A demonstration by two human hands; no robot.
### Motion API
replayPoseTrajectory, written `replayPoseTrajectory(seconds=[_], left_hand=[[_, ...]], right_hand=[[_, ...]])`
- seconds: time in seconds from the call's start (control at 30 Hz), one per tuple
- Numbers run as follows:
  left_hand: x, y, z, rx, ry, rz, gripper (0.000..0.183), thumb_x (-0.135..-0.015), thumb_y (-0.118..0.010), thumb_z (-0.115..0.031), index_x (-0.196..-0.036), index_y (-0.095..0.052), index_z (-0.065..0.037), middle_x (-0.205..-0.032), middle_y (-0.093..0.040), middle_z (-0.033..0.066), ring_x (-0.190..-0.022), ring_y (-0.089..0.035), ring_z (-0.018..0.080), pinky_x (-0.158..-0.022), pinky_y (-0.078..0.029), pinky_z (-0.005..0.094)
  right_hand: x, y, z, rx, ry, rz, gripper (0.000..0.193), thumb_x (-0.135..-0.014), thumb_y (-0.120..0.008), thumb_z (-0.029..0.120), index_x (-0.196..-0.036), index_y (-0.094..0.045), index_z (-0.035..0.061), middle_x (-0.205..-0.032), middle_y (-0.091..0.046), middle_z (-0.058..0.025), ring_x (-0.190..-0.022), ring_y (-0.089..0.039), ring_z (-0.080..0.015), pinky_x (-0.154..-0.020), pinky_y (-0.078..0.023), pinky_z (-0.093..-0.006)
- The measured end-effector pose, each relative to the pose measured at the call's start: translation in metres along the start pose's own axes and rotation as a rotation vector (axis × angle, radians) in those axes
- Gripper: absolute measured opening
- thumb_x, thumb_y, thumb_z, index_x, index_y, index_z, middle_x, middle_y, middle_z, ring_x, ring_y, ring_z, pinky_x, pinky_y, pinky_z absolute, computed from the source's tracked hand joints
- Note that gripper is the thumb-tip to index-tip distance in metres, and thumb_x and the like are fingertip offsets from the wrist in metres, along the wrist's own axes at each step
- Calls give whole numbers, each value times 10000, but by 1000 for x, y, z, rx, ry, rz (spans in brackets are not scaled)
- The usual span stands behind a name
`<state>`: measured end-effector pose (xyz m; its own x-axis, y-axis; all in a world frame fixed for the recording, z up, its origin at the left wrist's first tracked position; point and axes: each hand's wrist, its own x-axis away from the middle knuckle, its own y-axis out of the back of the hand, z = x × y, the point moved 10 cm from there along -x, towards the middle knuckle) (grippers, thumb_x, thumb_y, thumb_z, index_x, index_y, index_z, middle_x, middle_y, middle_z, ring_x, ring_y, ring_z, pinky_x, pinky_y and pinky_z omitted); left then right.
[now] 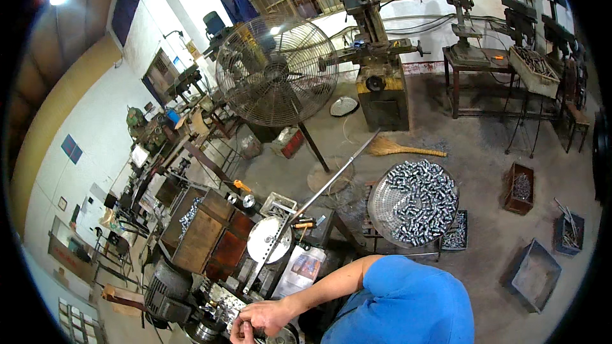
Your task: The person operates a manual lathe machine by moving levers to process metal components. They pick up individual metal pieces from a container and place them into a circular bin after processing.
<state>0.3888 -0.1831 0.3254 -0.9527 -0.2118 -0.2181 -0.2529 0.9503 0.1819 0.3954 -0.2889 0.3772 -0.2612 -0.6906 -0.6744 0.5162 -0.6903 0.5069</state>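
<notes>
Fingers (247, 330) curl down and inward at the lower edge, between six and seven o'clock, where we see the right hand (266, 316) with its knuckles bent. The fingers sit close to one another, but the tips are so small and so near the rim that we cannot tell whether they pinch a workpiece. We cannot make out a separate left hand, so whether the two are together or apart we cannot tell. The forearm (322, 292) comes in from the blue sleeve (408, 293) at five o'clock.

Right at the hand, toward seven o'clock, we find the machine (224, 302) with its pale metal top; we cannot tell if the skin touches it. Beyond it, at half past seven, is a dark ribbed motor (169, 290). Up from the hand we note a printed sheet (303, 269), a white disc (261, 237) and a long perforated metal strip (319, 192), slanting from near one o'clock of the disc down past it.

At four o'clock, well apart from the hand, we see a round perforated tray (384, 207) heaped with shiny metal parts (424, 200). A large fan (277, 71) stands at eleven.
</notes>
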Motion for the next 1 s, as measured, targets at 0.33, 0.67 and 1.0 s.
replayPoseTrajectory(seconds=[0.33,0.67,1.0], left_hand=[[8,15,18,435,205,-8,415,-904,-514,-214,-1239,-443,20,-1051,-578,136,-861,-581,187,-697,-480,293],[35,59,-6,169,79,-101,405,-825,-613,-197,-1104,-519,82,-846,-636,95,-732,-605,158,-703,-468,281],[213,275,-25,-911,521,-647,297,-782,-604,-136,-1062,-594,-37,-712,-619,172,-621,-600,229,-578,-453,349]], right_hand=[[-7,-13,-4,-150,29,26,178,-463,-560,99,-612,-561,1,-872,-511,-160,-823,-493,-338,-695,-419,-396],[-43,-55,-36,-147,-98,307,150,-558,-606,185,-644,-646,70,-790,-603,-126,-757,-568,-312,-671,-457,-385],[-138,-79,-75,403,83,387,219,-529,-620,178,-698,-665,46,-931,-628,-137,-931,-547,-304,-788,-467,-372]])
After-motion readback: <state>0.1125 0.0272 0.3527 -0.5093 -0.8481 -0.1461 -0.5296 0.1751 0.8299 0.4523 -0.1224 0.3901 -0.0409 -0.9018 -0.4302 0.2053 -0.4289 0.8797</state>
